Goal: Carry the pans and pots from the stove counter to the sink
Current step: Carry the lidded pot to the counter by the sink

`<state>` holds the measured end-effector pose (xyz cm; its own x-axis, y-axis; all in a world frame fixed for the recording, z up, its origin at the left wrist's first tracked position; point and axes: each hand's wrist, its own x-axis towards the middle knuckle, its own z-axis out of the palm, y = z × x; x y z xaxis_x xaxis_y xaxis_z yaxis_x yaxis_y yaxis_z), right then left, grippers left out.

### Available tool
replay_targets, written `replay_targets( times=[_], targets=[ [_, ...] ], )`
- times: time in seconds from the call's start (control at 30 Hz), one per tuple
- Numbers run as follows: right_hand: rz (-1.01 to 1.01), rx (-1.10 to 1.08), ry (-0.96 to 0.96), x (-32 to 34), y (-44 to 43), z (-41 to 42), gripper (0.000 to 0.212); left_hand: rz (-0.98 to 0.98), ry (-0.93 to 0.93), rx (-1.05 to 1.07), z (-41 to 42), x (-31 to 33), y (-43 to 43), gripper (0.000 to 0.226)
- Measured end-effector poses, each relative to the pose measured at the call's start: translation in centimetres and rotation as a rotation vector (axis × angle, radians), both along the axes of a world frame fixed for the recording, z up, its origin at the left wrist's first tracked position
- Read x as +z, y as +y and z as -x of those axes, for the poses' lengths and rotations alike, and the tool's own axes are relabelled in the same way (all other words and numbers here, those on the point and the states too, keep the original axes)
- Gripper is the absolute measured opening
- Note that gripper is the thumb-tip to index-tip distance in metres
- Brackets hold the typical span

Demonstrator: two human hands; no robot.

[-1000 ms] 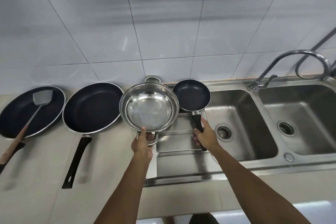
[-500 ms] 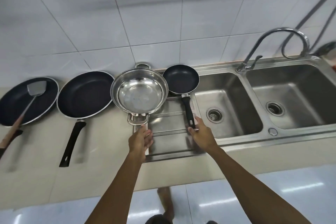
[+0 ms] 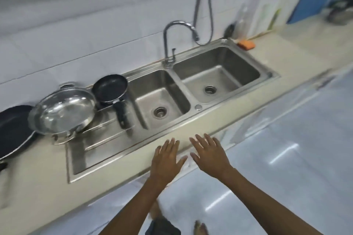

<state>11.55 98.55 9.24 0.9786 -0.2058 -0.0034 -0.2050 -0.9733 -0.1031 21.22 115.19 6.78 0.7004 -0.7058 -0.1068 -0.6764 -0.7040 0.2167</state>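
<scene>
Left hand [image 3: 166,160]: lower centre of the frame, palm down, fingers spread and flat, holding nothing, over the front edge of the counter [image 3: 47,183]. Whether it touches the counter cannot be told.

Right hand [image 3: 210,153]: just beside the left hand, to its right, palm down, fingers [image 3: 200,139] spread wide, holding nothing.

Steel pot [image 3: 64,109]: left of centre, shiny, two small loop handles, one at the far rim and one at the near rim. It sits at the left end of the drainboard [image 3: 99,139], partly on the counter. Blurred by motion.

Small black frying pan [image 3: 110,88]: just right of the steel pot, at the back of the drainboard, beside the left basin; its black handle [image 3: 122,114] points toward the lower edge of the frame and lies over the ribbed steel.

Large black frying pan [image 3: 13,129]: far left edge, cut off by the frame, its rim tucked under the steel pot's left side.

Sink [image 3: 225,105]: stainless steel, two basins, centre to upper right of centre, each with a round drain. Neither basin holds cookware.

Faucet [image 3: 172,44]: curved, chrome, behind the divider between the basins.

Orange sponge [image 3: 246,44]: on the counter at the far right corner of the sink.

Wall: white tile, upper part of the frame.
</scene>
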Motion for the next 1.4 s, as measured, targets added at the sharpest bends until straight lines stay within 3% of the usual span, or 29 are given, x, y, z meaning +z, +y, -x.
replay_targets(
  times=[0.3,0.57,0.87,1.0,1.2,1.3,1.4],
  targets=[
    [-0.019,-0.504,0.024,1.6,-14.4,14.4,0.054,0.035,-0.035,-0.473,7.8,1.4,-21.1,0.081],
    [-0.007,-0.767,0.054,1.9,-27.0,18.2,0.057,0.081,-0.034,-0.716,9.0,2.0,-37.6,0.08],
    [0.001,-0.907,0.086,4.3,-45.7,16.5,0.068,0.234,-0.069,-0.866,4.9,2.3,-58.8,0.068],
    [-0.046,-0.948,0.096,5.3,-52.1,15.7,0.066,0.234,-0.054,-0.918,3.9,3.5,-66.6,0.066],
    [-0.044,-0.998,0.043,6.6,-62.1,15.5,0.083,0.232,-0.071,-1.013,3.9,4.8,-78.7,0.067],
    [-0.021,-1.013,0.017,6.3,-68.4,15.9,0.079,0.22,-0.085,-1.023,4.4,4.8,-85.3,0.07],
    [-0.039,-1.032,0.016,5.2,-75.8,16.8,0.062,0.219,-0.089,-1.033,5.4,4.3,-92.6,0.069]
  ],
)
